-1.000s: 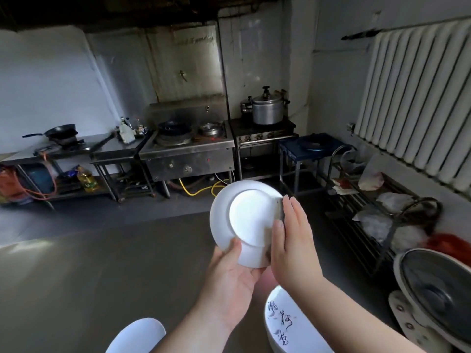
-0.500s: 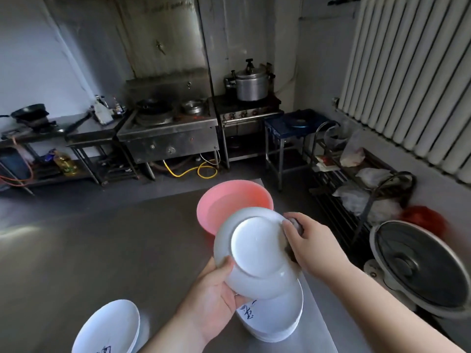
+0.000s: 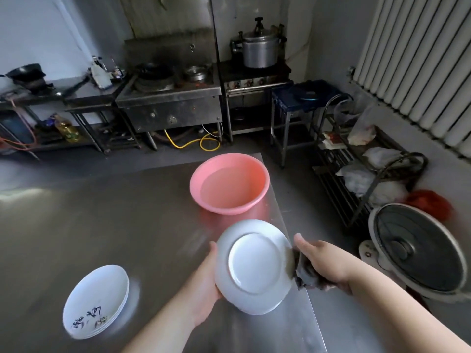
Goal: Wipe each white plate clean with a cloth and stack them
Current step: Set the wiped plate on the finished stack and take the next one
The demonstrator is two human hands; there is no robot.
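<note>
Left hand (image 3: 204, 284) grips white plate (image 3: 253, 266) rim; right hand (image 3: 323, 263) clutches dark cloth (image 3: 304, 272) against plate edge.

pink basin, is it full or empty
Partly filled: the pink basin stands upright on the steel table, and a level waterline shows low inside its wall. What the liquid is, cannot tell.

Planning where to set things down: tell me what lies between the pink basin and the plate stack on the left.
In the head view, only bare steel table lies between the pink basin and the plate stack.
</note>
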